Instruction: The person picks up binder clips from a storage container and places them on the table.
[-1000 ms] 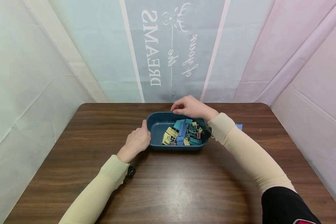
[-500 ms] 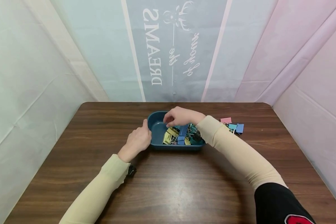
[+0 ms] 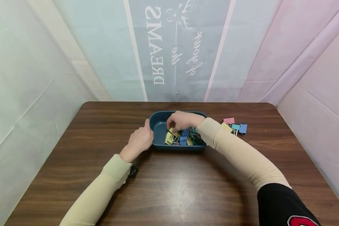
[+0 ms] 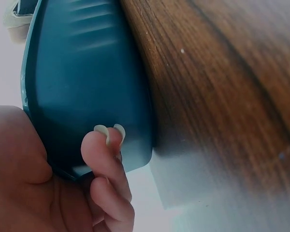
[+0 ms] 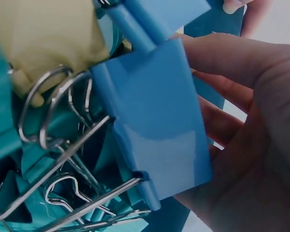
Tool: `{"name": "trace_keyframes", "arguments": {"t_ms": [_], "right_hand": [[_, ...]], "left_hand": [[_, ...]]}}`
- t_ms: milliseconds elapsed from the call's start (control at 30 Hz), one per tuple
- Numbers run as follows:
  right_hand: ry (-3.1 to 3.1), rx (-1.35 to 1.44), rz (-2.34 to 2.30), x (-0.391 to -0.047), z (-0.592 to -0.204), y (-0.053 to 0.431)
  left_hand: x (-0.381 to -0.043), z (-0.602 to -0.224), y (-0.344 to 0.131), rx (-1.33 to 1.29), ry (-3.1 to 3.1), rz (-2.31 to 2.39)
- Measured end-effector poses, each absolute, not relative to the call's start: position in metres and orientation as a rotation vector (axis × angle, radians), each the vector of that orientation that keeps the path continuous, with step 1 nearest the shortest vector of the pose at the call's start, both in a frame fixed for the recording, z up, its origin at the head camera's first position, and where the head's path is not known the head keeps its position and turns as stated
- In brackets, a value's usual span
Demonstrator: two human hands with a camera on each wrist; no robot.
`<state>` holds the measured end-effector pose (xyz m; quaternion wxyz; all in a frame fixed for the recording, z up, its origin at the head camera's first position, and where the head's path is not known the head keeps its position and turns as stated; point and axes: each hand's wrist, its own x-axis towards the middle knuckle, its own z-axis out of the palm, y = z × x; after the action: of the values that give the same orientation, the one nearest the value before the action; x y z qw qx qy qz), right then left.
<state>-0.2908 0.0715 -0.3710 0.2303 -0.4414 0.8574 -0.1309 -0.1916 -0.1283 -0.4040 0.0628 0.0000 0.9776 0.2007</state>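
Observation:
A dark blue plastic box [image 3: 159, 136] holds several binder clips, yellow, blue and teal. My left hand [image 3: 139, 138] grips its left end; in the left wrist view curled fingers [image 4: 106, 159] touch the outer wall. Inside the box, my right hand [image 3: 183, 120] reaches down over the pile, with thumb and index finger at a yellow binder clip [image 3: 169, 138]. A large blue binder clip [image 5: 152, 121] fills the middle of the right wrist view and hides the fingertips, so a firm pinch cannot be made out.
On the brown wooden table [image 3: 169, 188], right of the box, lies a small group of loose binder clips: pink [image 3: 228, 120], yellow [image 3: 227, 127], teal and blue [image 3: 243, 128]. A printed curtain [image 3: 180, 50] hangs behind the table's far edge.
My right hand has come down from above the box's far rim into the clips, its forearm uncovering the loose clips on the right. The left hand keeps its place on the box.

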Motion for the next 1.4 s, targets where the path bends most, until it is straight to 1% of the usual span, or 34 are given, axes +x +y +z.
{"name": "trace_keyframes", "arguments": {"t_ms": [533, 867, 1000, 1167, 1400], "right_hand": [[2.297, -1.255, -0.864, -0.296, -0.363, 0.088], [2.29, -1.178, -1.16, -0.288, -0.343, 0.104], [2.314, -1.143, -1.231, -0.284, -0.336, 0.121], [2.413, -1.102, -1.249, -0.276, -0.33, 0.154], [2.584, -0.901, -1.209, -0.266, -0.333, 0.217]], "left_hand": [[-0.192, -0.404, -0.128, 0.014, 2.963, 0.591], [-0.19, -0.405, -0.13, 0.033, 2.962, 0.606], [-0.19, -0.406, -0.13, 0.028, 2.969, 0.608], [-0.188, -0.406, -0.129, 0.023, 2.968, 0.621], [-0.188, -0.405, -0.129, 0.025, 2.977, 0.623]]}}
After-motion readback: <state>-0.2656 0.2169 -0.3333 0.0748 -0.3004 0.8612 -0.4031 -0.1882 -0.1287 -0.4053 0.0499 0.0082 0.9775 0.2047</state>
